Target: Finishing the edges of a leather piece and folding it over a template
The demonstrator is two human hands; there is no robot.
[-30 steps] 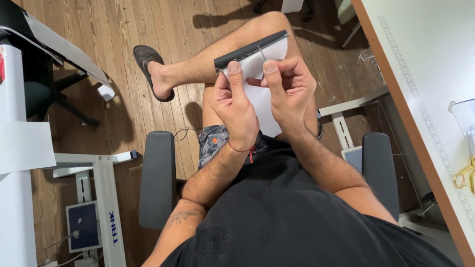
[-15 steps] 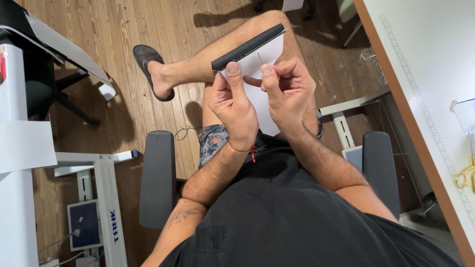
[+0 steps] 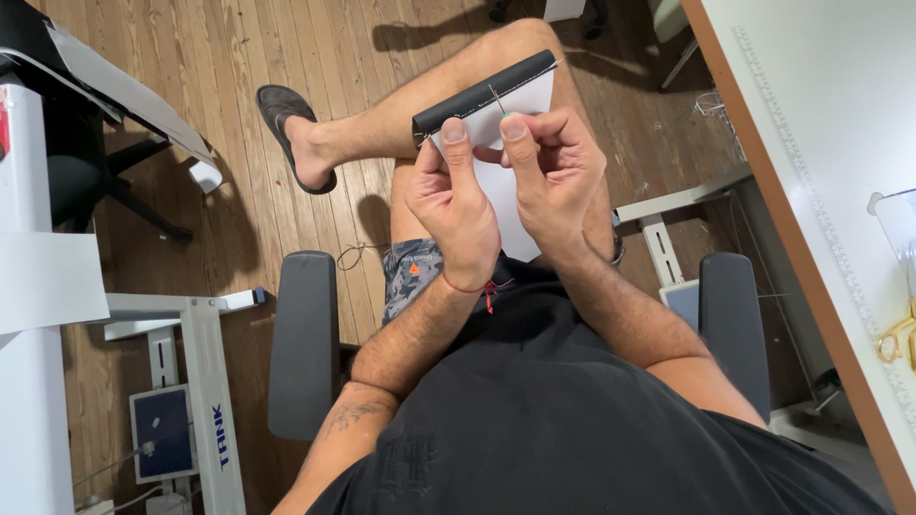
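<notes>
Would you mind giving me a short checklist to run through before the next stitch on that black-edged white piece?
1. Left hand pinches the white piece near its black edge: ok.
2. Right hand has its fingertips on the needle: ok.
3. Needle point sits at the black edge: ok.
4. Thread runs free, no tangle: cannot tell, too fine.
5. Piece rests steady over the raised knee: ok.
6. Fingertips clear of the needle point: cannot tell.
</notes>
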